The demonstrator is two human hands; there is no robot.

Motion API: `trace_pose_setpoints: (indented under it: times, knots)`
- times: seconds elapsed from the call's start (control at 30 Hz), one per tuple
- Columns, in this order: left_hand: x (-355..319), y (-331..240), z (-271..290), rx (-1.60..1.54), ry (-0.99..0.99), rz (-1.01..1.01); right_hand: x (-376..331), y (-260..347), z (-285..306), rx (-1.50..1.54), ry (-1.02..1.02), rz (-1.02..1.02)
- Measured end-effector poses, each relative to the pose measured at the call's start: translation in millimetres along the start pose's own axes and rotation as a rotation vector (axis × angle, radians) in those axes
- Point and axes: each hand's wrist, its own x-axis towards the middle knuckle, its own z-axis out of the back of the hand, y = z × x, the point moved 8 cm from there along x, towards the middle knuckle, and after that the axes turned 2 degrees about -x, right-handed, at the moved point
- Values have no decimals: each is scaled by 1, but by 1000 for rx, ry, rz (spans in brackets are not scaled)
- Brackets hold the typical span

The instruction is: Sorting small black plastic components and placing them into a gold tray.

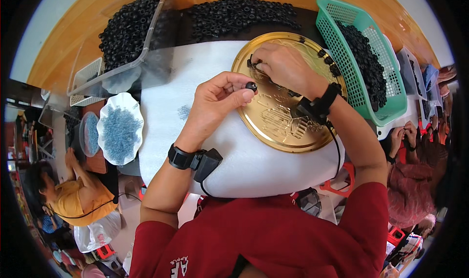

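Observation:
Between the thumb and fingertips of my left hand [215,99] is a small round black part [251,86] with a hole showing in its face. It is held just off the left rim of a round gold tray [273,126]. My right hand [286,65] reaches over the tray's far side, its fingers curled down and closed. Small black pieces [250,62] show at those fingertips; what the fingers grip is partly hidden. More black parts [334,70] lie along the tray's right rim. Each wrist wears a black strap with a small device.
White foam sheeting [166,131] covers the table. A clear bin [146,48] of black rings stands far left, with loose black rings [244,15] behind. A green basket [398,90] of black parts stands right. Left, a white scalloped dish [138,117] holds tiny blue pieces. People sit either side.

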Motion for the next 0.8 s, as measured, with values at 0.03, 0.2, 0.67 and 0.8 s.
trace_pose_setpoints:
  times: [0.03, 0.2, 0.67, 0.8]
  knots:
    - [0, 0, 0, 4, 6, 3, 0, -1, 0, 2, -3, -2]
    - [0, 1, 0, 11, 11, -3, 2, 2, 1, 10, 0, 20]
    - [2, -16, 5, -58, -42, -219, -24, 15, 25, 1187, -174, -326]
    - [0, -18, 5, -74, -33, -250, -27, 13, 16, 1316, -153, -367]
